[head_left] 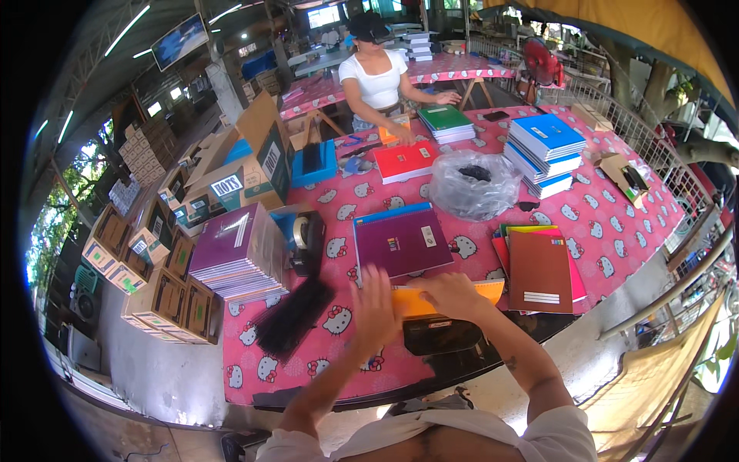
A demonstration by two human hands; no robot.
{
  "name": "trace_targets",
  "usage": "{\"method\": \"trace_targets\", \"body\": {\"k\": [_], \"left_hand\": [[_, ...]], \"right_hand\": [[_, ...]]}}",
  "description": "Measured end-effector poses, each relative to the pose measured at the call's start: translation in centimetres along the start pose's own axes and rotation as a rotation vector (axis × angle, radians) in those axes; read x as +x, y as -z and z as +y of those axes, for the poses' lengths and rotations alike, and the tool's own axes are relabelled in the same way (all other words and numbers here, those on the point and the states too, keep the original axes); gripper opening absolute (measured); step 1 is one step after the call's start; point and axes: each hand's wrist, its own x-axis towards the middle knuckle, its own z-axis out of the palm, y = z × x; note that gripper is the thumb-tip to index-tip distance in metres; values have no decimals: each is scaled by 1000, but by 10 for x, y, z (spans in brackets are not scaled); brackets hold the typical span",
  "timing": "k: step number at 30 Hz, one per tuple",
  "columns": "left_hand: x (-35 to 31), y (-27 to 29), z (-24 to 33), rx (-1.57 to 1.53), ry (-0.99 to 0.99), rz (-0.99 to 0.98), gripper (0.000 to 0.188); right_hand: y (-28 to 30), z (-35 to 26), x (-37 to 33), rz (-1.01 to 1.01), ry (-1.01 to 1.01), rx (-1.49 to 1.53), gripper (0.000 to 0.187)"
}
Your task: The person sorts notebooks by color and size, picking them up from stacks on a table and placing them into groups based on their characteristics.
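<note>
An orange notebook stands tilted on its edge near the front of the table, mostly behind my hands. My right hand grips its upper edge. My left hand, slightly blurred, is held flat with fingers stretched out at the notebook's left end. A dark box-like object sits just on my side of the notebook. Beyond my hands lies a purple notebook with a blue one peeking out behind it. A loose bundle of thin black strips rests left of my left hand.
At left stand a stack of purple spiral notebooks, a black tape dispenser and cardboard boxes. At right lie a brown notebook and stacked blue notebooks. Clear plastic sits centrally. Across the table, a co-worker handles notebooks.
</note>
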Motion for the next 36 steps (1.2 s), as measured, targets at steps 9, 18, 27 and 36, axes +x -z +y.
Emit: {"method": "trace_targets", "body": {"k": [9,18,27,36], "left_hand": [[39,11,-7,23,-47,-15,77],[55,17,8,-62,-115,9,82],[9,2,40,12,-167,-96,88],[48,46,26,-143,-366,12,33]], "right_hand": [[13,-13,1,4,38,53,37],[4,-3,-1,32,26,27,52],[-2,4,-17,47,-14,-38,68],[3,93,-94,123,-215,986,78]]}}
